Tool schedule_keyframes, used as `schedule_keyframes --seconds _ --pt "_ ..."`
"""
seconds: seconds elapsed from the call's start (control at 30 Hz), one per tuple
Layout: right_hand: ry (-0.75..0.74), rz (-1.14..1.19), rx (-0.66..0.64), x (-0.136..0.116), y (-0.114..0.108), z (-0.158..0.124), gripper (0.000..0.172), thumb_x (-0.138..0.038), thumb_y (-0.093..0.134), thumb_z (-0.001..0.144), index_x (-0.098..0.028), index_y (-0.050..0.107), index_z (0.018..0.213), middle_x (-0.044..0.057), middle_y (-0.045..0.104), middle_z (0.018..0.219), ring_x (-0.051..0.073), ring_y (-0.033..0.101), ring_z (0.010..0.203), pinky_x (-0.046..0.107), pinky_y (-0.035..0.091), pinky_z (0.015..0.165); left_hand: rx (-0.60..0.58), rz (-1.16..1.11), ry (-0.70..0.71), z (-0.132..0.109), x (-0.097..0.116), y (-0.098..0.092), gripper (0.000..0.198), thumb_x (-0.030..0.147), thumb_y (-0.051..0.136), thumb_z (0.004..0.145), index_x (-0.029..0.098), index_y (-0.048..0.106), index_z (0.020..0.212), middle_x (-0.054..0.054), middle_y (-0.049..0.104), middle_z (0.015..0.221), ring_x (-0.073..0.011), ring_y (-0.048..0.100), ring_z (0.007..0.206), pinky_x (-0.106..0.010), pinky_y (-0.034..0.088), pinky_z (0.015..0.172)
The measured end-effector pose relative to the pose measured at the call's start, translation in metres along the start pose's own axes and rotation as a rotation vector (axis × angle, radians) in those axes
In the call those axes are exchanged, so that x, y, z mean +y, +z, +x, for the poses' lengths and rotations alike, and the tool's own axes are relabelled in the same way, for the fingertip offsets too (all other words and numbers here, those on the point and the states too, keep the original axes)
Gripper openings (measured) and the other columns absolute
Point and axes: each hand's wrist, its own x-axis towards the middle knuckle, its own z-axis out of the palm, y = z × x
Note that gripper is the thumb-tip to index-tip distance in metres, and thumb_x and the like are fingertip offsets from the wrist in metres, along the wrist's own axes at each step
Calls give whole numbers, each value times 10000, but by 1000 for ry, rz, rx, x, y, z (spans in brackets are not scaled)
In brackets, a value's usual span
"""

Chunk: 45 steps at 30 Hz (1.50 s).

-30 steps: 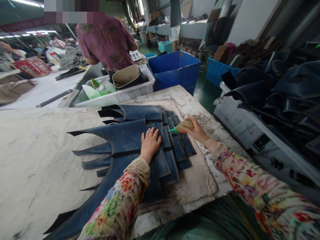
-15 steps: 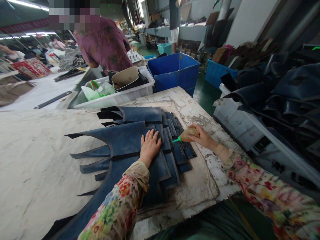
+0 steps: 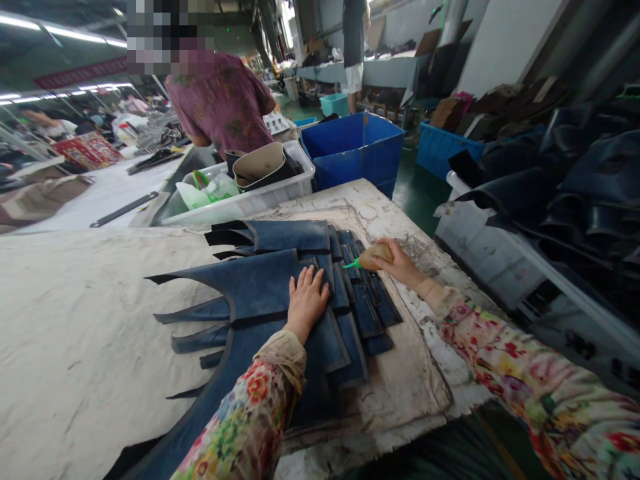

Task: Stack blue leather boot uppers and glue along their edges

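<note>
My left hand (image 3: 307,301) lies flat with fingers spread on a stack of dark blue leather-like pieces (image 3: 265,283). The pieces overlap in steps, and their dark-edged strips fan out to the left. In my right hand (image 3: 403,267) is a squeeze bottle (image 3: 376,256), yellowish brown with a green nozzle. The bottle is tipped to the left, its nozzle tip over the stepped right edges of the stack. Some of those edges look shiny and wet. Whether the tip touches a piece I cannot tell.
A cloth-covered worktable (image 3: 100,333) carries the stack. Behind it stand a white bin (image 3: 240,203) and a blue bin (image 3: 350,153). To the right, a pale crate (image 3: 525,280) is heaped with dark blue pieces. A person in a purple top (image 3: 220,100) is across the table.
The squeeze bottle has moved up along the stepped edges, away from me. My left hand stays flat on the pieces. The whole view has shifted slightly.
</note>
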Motion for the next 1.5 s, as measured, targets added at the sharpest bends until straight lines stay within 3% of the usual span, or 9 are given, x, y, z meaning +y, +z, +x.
schedule_keyframes --seconds 0.27,0.53,1.5 --pt "8 -3 91 3 9 14 447 -441 601 752 -204 465 1106 91 519 1102 231 508 1043 407 412 937 10 11 2 -1 1 -3 443 391 317 929 254 418 1338 -22 341 1443 -200 255 1349 -491 207 1115" --pt "28 -24 79 6 12 20 456 -431 613 737 -202 468 1104 91 529 1096 236 515 1033 414 412 929 3 15 5 -2 2 -4 446 389 322 926 253 416 1341 -31 346 1440 -206 255 1351 -496 224 1108" --pt "55 -2 252 30 54 121 408 -406 619 687 -200 503 1020 90 532 1029 237 494 1020 408 390 952 -19 32 2 -1 1 -5 441 381 318 932 265 412 1347 -23 336 1446 -208 245 1357 -498 220 1111"
